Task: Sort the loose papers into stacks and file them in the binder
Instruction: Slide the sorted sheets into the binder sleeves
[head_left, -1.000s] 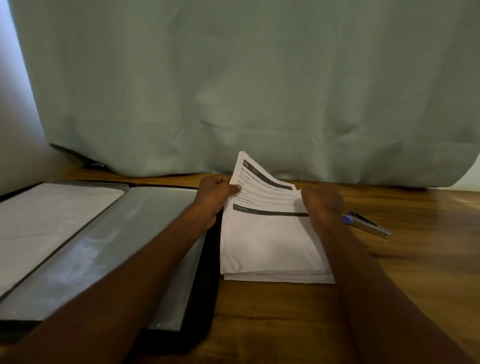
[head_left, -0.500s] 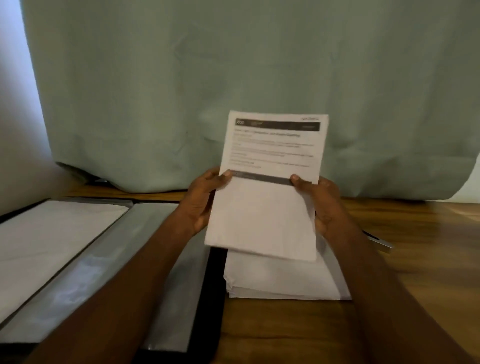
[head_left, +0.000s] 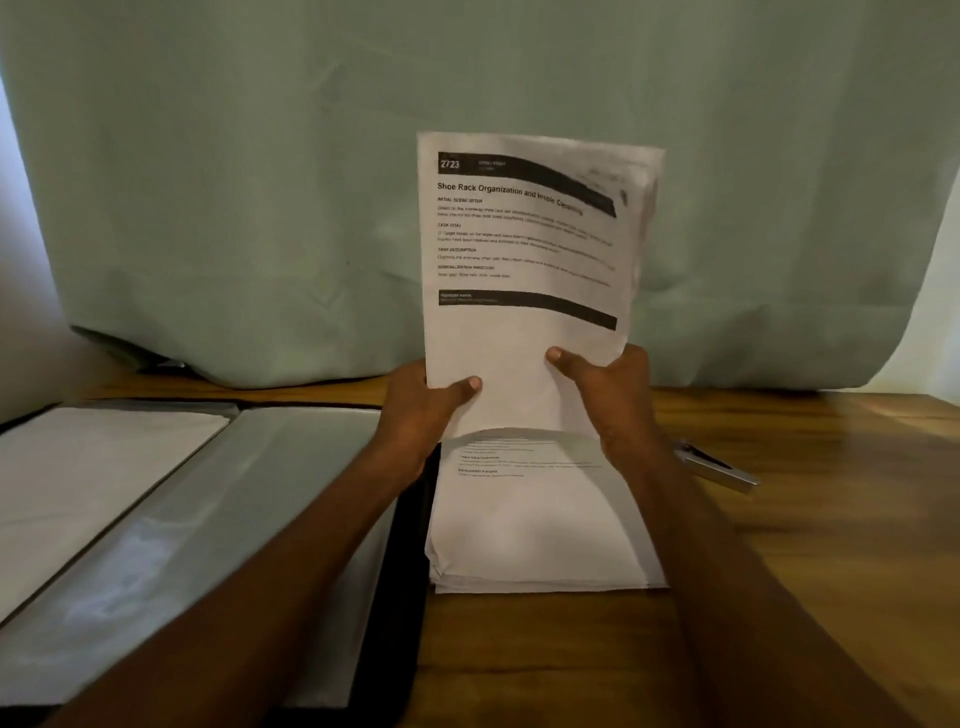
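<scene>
While my forearms reach in from the bottom edge, nearest me on the left lies the open binder (head_left: 395, 597): black cover, glossy clear plastic sleeves (head_left: 171, 545) catching glare, white sheets inside them. Just right of it, touching its black edge, a flat stack of white papers (head_left: 535, 540) sits on the wooden table (head_left: 831, 545), warm brown, visible grain; top sheet of the stack has faint printed lines. Above the stack both hands hold a printed sheet (head_left: 524, 249) upright, slightly curled: left hand (head_left: 421, 410) pinches its lower left edge, thumb on the front; right hand (head_left: 613, 395) grips the lower right edge, thumb across the front too. Sheet has black header bars and the title "Shoe Rack Organization". Right of my right wrist, a metal stapler (head_left: 719, 467) on the wood. Behind everything, a pale green curtain (head_left: 260, 182), soft folds.
</scene>
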